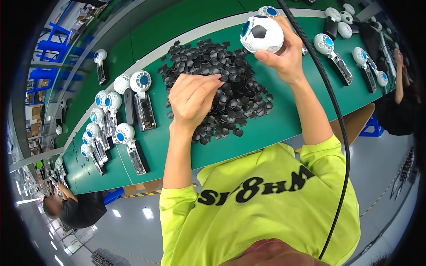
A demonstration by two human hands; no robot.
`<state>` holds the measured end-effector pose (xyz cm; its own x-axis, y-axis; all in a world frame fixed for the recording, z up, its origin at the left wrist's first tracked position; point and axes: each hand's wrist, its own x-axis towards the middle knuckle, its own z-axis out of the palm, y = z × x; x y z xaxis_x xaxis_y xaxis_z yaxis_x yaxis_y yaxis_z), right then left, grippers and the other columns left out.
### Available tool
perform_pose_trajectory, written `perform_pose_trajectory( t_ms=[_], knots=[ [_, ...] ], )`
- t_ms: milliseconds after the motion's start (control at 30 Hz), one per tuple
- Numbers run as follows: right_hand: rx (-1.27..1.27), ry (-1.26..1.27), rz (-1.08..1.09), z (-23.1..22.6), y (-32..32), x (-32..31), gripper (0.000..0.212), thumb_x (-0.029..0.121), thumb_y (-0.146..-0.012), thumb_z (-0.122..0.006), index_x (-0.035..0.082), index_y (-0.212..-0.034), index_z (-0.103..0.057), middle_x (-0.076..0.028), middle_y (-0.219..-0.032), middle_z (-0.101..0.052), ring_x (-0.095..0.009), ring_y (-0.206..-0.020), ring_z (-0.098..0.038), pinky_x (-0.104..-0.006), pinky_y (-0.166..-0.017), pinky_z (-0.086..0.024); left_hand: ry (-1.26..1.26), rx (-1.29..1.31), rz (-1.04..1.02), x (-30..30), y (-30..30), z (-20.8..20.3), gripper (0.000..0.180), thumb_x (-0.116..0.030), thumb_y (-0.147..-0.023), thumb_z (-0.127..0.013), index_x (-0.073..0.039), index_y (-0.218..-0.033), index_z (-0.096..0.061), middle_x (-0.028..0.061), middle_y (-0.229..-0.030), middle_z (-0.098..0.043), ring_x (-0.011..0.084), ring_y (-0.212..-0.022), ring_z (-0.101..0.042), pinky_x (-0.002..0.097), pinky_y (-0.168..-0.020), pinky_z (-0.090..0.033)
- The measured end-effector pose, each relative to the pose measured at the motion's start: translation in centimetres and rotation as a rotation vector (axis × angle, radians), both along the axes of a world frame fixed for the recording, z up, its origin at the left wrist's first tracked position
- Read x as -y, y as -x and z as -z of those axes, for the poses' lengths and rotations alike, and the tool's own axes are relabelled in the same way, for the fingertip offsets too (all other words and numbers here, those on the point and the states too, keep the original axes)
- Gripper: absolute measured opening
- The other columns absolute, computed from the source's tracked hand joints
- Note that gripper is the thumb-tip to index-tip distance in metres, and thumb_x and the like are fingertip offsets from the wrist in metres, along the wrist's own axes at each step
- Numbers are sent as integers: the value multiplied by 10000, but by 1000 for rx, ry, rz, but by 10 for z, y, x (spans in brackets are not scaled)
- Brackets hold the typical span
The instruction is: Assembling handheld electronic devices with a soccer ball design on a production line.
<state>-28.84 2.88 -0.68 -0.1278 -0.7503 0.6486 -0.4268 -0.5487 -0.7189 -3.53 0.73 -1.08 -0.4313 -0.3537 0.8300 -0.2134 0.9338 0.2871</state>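
Observation:
My right hand [288,55] is raised over the far side of the table, its fingers wrapped round a white ball-shaped housing [268,37]. One black pentagon sits on the ball's face, and a blue disc shows at its left side. Lower and to the left, my left hand [191,99] has its fingers pinched together above a wide heap of black pentagon pieces [239,88]. Its fingertips stand in front of the dark pieces, so what they hold, if anything, cannot be made out.
On the green table [177,150], several white-headed devices with black handles [137,155] stand at the left. More handled devices [335,60] lie at the right. A black cable [326,80] hangs down past my right arm. Other people [77,210] work at far left and far right.

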Motion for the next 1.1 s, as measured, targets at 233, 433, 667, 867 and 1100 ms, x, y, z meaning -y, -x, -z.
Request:
perform_pose_trajectory(
  t_ms=[233, 433, 667, 867, 1100],
  knots=[
    [688, 30, -241, -19, -36, -6, 738, 501, -821, -689, -22, -1312, -518, -164, -1136, -642, -283, -929, -648, -328, -860, -522, -10, -72, 33, -3, 2, 1, 217, 93, -650, -741, -48, -811, -702, 42, -913, -755, 159, -735, -642, 239, -647, -503],
    [434, -206, -317, -8, -25, -19, 663, 488, -901, -586, -24, -1314, -507, -160, -1145, -632, -259, -934, -638, -317, -844, -513, 75, -120, -43, -9, 7, -8, 247, 104, -649, -735, -33, -854, -712, 50, -892, -719, 165, -688, -606, 260, -610, -502],
    [340, -207, -192, -15, -40, -20, 621, 473, -939, -554, -15, -1319, -495, -163, -1137, -620, -243, -960, -626, -316, -836, -512, -195, -150, -75, -15, 12, -3, 280, 101, -684, -740, -28, -932, -725, 54, -873, -652, 161, -658, -559, 272, -589, -492],
    [171, 45, -68, -10, -46, -19, 677, 515, -948, -550, -3, -1366, -429, -190, -1185, -579, -264, -1002, -613, -341, -857, -517, -316, -354, 111, -33, 32, -18, 228, 73, -725, -752, -26, -929, -721, 69, -896, -660, 157, -695, -571, 259, -588, -483],
    [124, 188, -200, 10, -51, -17, 766, 559, -930, -573, -1, -1398, -339, -232, -1214, -546, -299, -1019, -606, -410, -892, -520, -468, -464, 265, -38, 33, -8, 167, 35, -737, -783, -18, -871, -698, 85, -914, -648, 152, -725, -572, 244, -608, -481]
  ],
)
